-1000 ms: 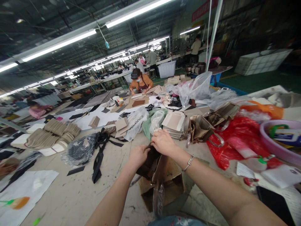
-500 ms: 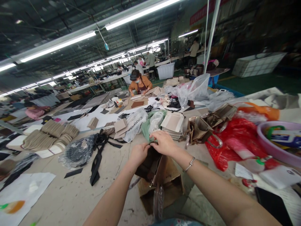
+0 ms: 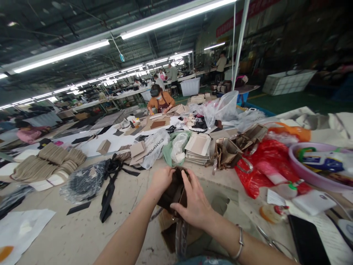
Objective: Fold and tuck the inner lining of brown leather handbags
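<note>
A small brown handbag (image 3: pixel 168 195) stands tilted in front of me, its dark inside facing up. Its far left rim is pinched by my left hand (image 3: pixel 162 181), fingers closed over the edge. My right hand (image 3: pixel 196 200) lies along the bag's right side with thumb and fingers spread apart, touching the rim. A strap wrapped in clear plastic (image 3: pixel 181 235) hangs from the near end. Under the bag is a tan, box-like form (image 3: pixel 167 230), mostly hidden by the bag and my right arm.
More brown bags (image 3: pixel 226 152) lie beyond, beside a stack of beige panels (image 3: pixel 197 147). To the right are a red plastic bag (image 3: pixel 257 165), a purple basin (image 3: pixel 296 162), scissors (image 3: pixel 271 241) and a black phone (image 3: pixel 307 239). A plastic-wrapped black bundle (image 3: pixel 84 182) lies left. A co-worker (image 3: pixel 161 99) sits across the table.
My right hand has left the far rim, moved nearer and down along the bag's right side, and spread its fingers. My left hand still grips the rim. The view has shifted slightly right.
</note>
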Action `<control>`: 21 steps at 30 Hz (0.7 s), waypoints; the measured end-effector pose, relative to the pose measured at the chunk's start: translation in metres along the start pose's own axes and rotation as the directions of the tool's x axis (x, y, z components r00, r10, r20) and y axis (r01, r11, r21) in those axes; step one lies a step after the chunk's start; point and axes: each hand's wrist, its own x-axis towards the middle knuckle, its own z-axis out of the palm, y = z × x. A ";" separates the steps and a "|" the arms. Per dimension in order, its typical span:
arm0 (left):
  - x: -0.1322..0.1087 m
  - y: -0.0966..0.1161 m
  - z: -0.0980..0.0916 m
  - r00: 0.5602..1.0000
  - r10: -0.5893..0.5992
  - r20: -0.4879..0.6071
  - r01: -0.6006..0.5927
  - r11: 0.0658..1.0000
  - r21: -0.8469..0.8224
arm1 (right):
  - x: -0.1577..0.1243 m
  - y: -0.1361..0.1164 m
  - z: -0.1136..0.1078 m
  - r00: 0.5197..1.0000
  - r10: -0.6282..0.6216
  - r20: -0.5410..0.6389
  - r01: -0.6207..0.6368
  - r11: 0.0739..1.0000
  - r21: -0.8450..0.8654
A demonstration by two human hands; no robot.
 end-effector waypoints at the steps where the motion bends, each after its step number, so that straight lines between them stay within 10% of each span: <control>1: 0.000 0.000 0.000 1.000 0.002 -0.003 -0.002 1.000 0.006 | -0.002 -0.003 0.002 1.000 0.000 0.011 0.000 1.000 -0.014; 13: 0.001 0.002 -0.005 0.999 -0.047 -0.021 0.049 0.994 0.097 | -0.005 -0.001 -0.024 0.921 0.308 0.239 -0.264 0.944 -0.200; 21: -0.010 -0.028 -0.014 0.999 -0.012 0.037 0.012 1.000 -0.024 | 0.002 0.021 -0.047 0.903 0.349 0.249 -0.218 0.874 -0.435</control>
